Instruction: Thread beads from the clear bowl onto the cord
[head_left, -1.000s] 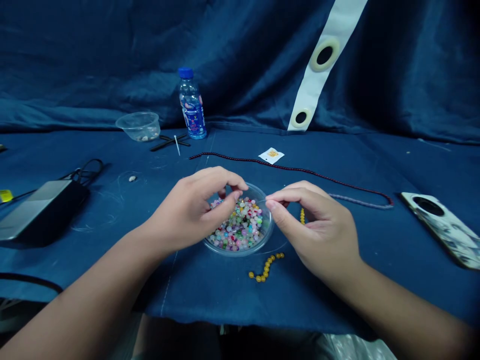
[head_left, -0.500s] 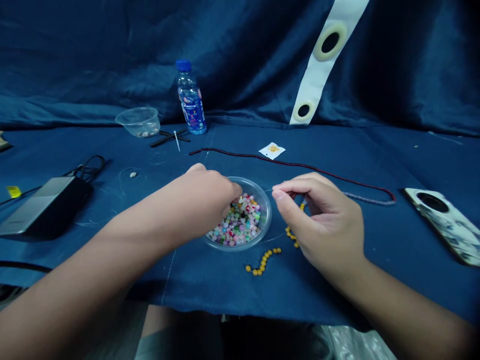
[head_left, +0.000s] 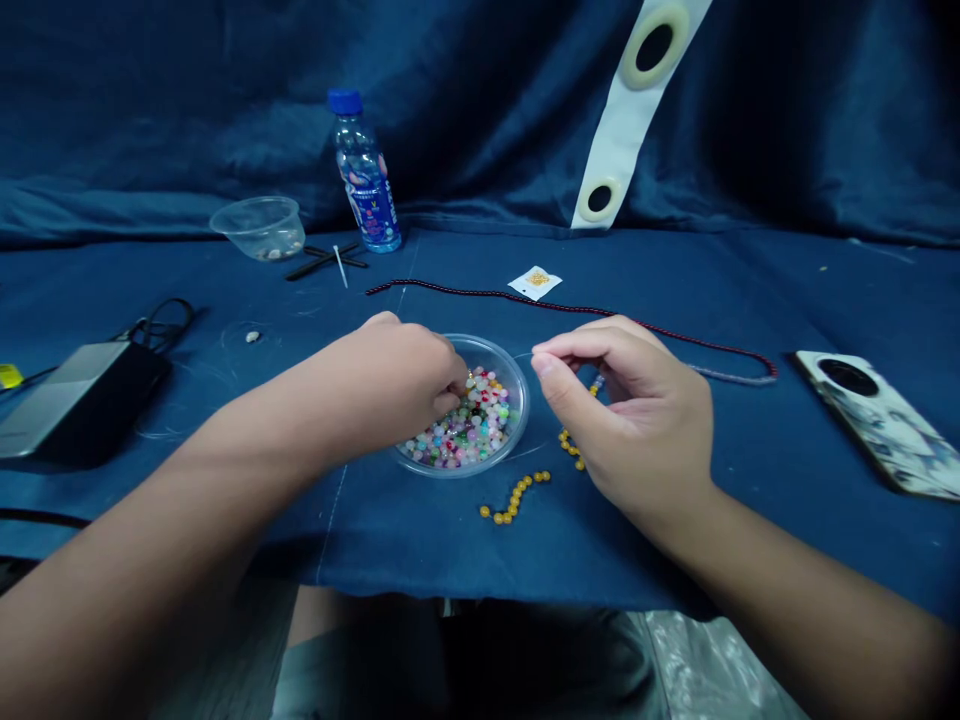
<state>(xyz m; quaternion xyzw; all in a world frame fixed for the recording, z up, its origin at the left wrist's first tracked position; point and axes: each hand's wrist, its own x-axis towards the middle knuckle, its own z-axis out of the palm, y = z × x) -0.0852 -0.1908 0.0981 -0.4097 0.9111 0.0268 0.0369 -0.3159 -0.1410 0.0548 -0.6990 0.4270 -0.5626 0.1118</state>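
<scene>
My left hand (head_left: 397,378) reaches over the near-left side of a clear round plastic bowl (head_left: 504,362), its fingertips down among the mixed multicoloured beads (head_left: 476,430). Those fingers hide whether a bead is held. My right hand (head_left: 630,410) hovers just right of the bowl, thumb and forefinger pinched on a fine thread (head_left: 525,353). Below that hand, a short string of amber beads (head_left: 516,497) lies on the blue cloth, and more amber beads (head_left: 571,450) partly hide behind the hand.
Behind the bowl lie a long dark red bead strand (head_left: 525,297) ending in a lilac section (head_left: 731,376), and a small paper packet (head_left: 535,283). A water bottle (head_left: 365,175), plastic cup (head_left: 259,228), black power bank (head_left: 79,400) and patterned phone (head_left: 877,425) stand around the blue cloth.
My left hand has dropped from the bowl's far rim into the beads. My right hand has shifted slightly left. The whole scene sits higher in view as my head tilts.
</scene>
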